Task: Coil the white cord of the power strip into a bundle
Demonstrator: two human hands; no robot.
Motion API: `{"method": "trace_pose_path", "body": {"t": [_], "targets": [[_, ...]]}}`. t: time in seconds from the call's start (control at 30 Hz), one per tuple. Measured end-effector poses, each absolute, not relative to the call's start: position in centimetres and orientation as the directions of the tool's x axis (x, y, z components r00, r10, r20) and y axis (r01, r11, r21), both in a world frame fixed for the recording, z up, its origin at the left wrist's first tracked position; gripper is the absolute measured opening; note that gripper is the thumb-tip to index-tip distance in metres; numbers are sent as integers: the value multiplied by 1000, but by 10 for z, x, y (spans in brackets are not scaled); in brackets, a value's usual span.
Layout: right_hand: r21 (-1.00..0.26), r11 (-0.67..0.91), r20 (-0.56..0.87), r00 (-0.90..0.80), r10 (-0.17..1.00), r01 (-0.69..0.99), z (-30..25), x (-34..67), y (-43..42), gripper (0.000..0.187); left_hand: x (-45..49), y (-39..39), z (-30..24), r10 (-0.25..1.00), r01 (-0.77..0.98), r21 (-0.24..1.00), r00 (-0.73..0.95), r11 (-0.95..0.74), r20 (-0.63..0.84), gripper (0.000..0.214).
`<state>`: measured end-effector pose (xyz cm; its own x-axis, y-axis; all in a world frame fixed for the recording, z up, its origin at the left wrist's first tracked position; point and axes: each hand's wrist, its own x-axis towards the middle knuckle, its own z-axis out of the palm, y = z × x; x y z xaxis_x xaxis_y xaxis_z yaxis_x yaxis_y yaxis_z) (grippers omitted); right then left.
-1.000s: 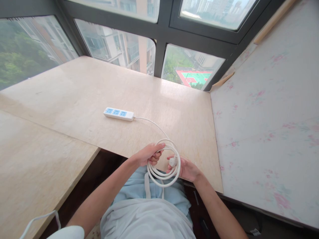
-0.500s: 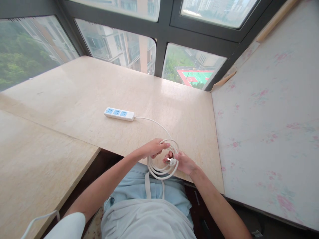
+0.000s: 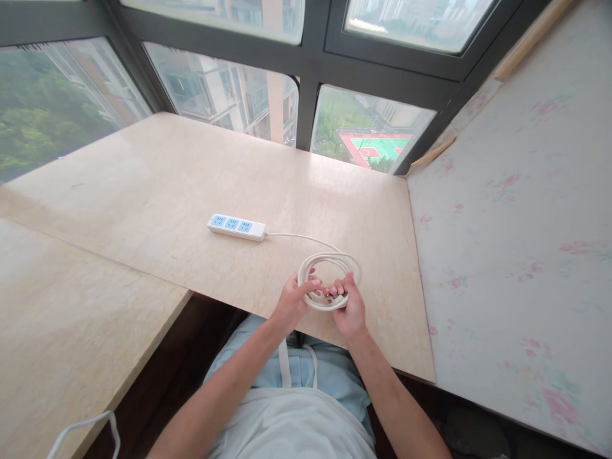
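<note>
A white power cord (image 3: 329, 257) is wound into a coil of several loops, held between my two hands over the front of the counter. My left hand (image 3: 292, 299) is closed around the coil's left side, its thumb lying across the loops. On the lower right, my right hand (image 3: 350, 306) grips the coil with its fingers curled inward; the plug is mostly hidden in these fingers. From the coil's top, the cord runs left to a white power strip (image 3: 236, 227) with three blue socket panels, lying flat on the counter.
The beige counter (image 3: 167, 178) reaches back to dark-framed windows (image 3: 308, 115). A floral-papered wall (image 3: 507, 255) bounds it on the right. Another counter section (image 3: 71, 306) extends at left, with a white cable (image 3: 86, 421) near its front edge.
Both hands have moved the coil forward and slightly right, from above my lap to over the counter. The plug was visible and is now mostly covered. The power strip appears slightly further right.
</note>
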<state>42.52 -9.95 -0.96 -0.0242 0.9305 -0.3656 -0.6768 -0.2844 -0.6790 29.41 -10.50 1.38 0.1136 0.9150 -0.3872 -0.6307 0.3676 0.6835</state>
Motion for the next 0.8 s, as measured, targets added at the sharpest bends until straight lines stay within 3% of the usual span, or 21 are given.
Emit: {"method": "trace_pose_path", "body": {"t": [0.17, 0.37, 0.53, 0.8], "targets": [[-669, -99, -337, 182, 924, -737, -15, 393, -110, 46, 324, -122, 6, 895, -770, 610, -123, 186, -429, 39], [-632, -38, -380, 267, 886, -774, -18, 376, -121, 33, 341, -123, 13, 851, -801, 577, -183, 161, -492, 36], [-649, -72, -356, 219, 909, -757, -14, 380, -125, 42, 341, -123, 14, 827, -784, 583, -174, 212, -534, 45], [-692, -180, -307, 60, 950, -699, -18, 390, -131, 32, 341, -115, 10, 817, -739, 668, -331, 87, -472, 37]]}}
